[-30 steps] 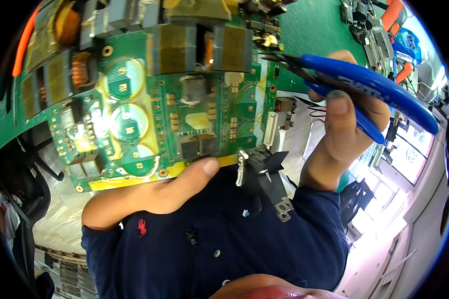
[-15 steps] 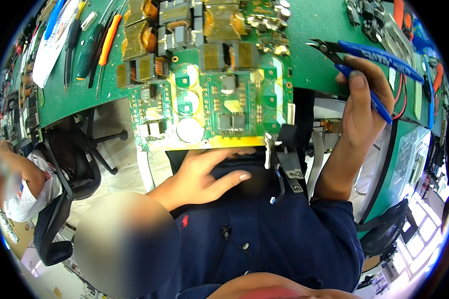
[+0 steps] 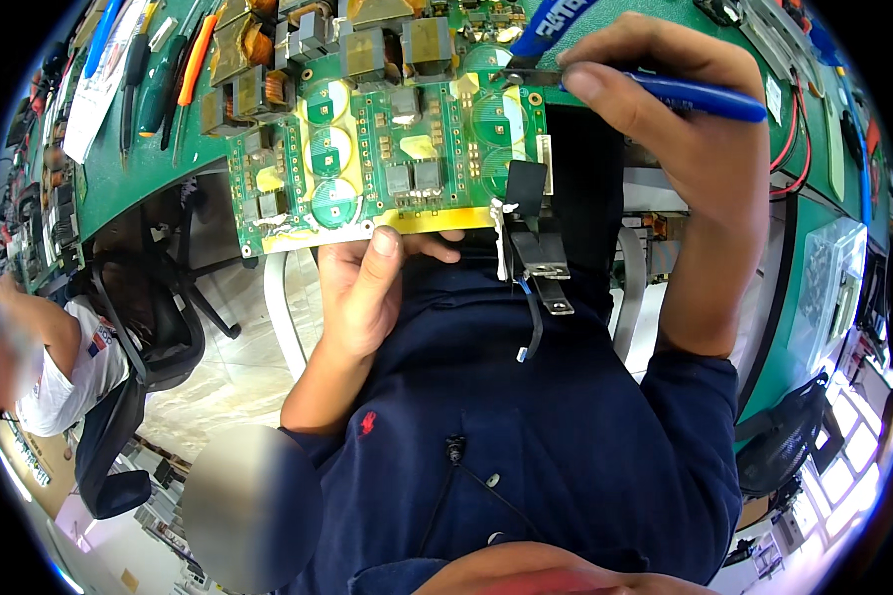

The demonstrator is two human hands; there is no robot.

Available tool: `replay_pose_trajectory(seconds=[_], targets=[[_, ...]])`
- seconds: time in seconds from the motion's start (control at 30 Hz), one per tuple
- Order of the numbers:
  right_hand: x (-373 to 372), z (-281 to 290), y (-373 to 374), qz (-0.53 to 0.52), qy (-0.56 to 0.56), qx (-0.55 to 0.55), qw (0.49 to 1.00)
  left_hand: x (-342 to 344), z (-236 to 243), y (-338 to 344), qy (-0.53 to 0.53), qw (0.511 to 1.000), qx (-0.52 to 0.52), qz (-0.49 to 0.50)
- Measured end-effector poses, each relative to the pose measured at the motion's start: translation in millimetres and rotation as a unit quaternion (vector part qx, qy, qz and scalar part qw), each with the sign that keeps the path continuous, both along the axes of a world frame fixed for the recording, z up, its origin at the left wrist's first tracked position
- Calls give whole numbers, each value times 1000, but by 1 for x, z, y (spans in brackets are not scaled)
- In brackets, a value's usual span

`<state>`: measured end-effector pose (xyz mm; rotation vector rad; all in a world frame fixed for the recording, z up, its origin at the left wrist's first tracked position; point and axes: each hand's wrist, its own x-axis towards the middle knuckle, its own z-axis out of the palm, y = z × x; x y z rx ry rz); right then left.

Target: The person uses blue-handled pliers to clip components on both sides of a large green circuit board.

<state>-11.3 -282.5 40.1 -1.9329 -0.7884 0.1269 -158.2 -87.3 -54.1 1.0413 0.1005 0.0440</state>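
A large green circuit board point(image 3: 446, 198), with yellow strips along it, juts over the near edge of the bench. My left hand point(image 3: 357, 293) grips its near edge, thumb on top and the other fingers partly hidden underneath. In my right hand point(image 3: 680, 109) is a pair of blue-handled cutting pliers point(image 3: 695, 96), its handles spread apart. The jaws lie over the upper right of the board, by a round pad; whether they touch it I cannot tell. Wound transformers point(image 3: 372, 55) crowd the far part of the board. Black metal brackets point(image 3: 541, 253) and a short cable hang from its right corner.
Several screwdrivers point(image 3: 196, 59) lie on the green bench at the far left, beside a white paper point(image 3: 99, 79). Red wires point(image 3: 794, 149) and a clear plastic box point(image 3: 829, 288) are on the right. A person point(image 3: 64, 347) sits on the left near a black chair point(image 3: 154, 327).
My right hand has brought the pliers leftward over the board. My left hand has closed on the near edge, thumb on top. The board has shifted left and away from me.
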Motion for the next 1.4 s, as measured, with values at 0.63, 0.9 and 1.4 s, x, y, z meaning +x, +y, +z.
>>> replay_pose_trajectory(seconds=[0.63, 0.9, 1.4], targets=[[26, -21, 4, 61, -21, 102, 993, 3, 3, -1, 18, 999, -31, 29], [26, -16, 10, 83, -73, 68, 992, 4, 2, 0, 19, 999, -25, 28], [39, -14, 4, 130, -20, 46, 990, 3, 2, 2, 25, 999, 16, 15]])
